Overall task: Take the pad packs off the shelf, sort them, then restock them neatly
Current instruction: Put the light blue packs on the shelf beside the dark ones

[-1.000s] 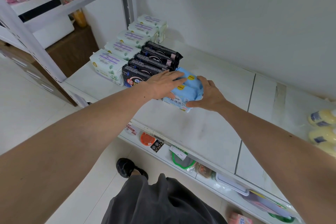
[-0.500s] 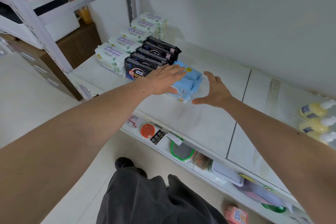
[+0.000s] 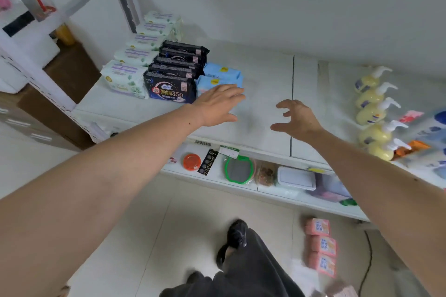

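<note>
The white shelf (image 3: 253, 108) carries three rows of pad packs at its left end. Your left hand (image 3: 217, 103) hovers flat by the blue packs (image 3: 220, 77); your right hand (image 3: 298, 118) is loosely spread, empty. Fetch the pink packs (image 3: 321, 246) from the floor and line them up squarely beside the blue.

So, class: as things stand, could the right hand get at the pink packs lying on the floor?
Probably not without bending down. The right hand hovers empty over the shelf, while the pink packs lie on the floor far below; nothing blocks the way.
</note>
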Tool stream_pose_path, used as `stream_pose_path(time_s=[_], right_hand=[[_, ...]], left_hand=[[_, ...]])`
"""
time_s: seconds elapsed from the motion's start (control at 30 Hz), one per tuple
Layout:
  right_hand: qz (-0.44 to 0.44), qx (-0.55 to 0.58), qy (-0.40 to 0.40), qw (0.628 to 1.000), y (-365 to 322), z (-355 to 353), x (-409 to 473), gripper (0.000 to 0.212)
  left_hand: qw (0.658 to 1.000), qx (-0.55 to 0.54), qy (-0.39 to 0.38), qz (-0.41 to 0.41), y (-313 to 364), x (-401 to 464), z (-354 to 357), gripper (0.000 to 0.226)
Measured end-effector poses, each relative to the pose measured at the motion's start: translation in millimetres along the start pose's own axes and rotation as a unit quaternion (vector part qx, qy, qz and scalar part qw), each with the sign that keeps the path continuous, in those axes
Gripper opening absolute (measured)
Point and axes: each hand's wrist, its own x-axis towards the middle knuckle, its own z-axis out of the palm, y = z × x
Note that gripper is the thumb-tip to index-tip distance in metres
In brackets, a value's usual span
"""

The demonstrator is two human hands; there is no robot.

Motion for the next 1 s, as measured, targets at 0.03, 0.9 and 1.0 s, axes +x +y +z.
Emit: stream_pose_path(time_s=[0.03,0.9,1.0], right_hand=[[0.009,0.002,0.006,1.0,4,2,-15,0.061],[0.203,0.051,0.018,0.978,272,3,-341,0.045],[0.217,0.049,0.005,0.975,314,14,-361,0.045]], left_hand=[[1.0,0.001,-0.002,0.013,9,-4,4,0.066],[0.975,-0.156,-0.022,0.158,377,5,123,0.048],[0.974,-0.161,-0.045,0.156,414,10,156,0.048]])
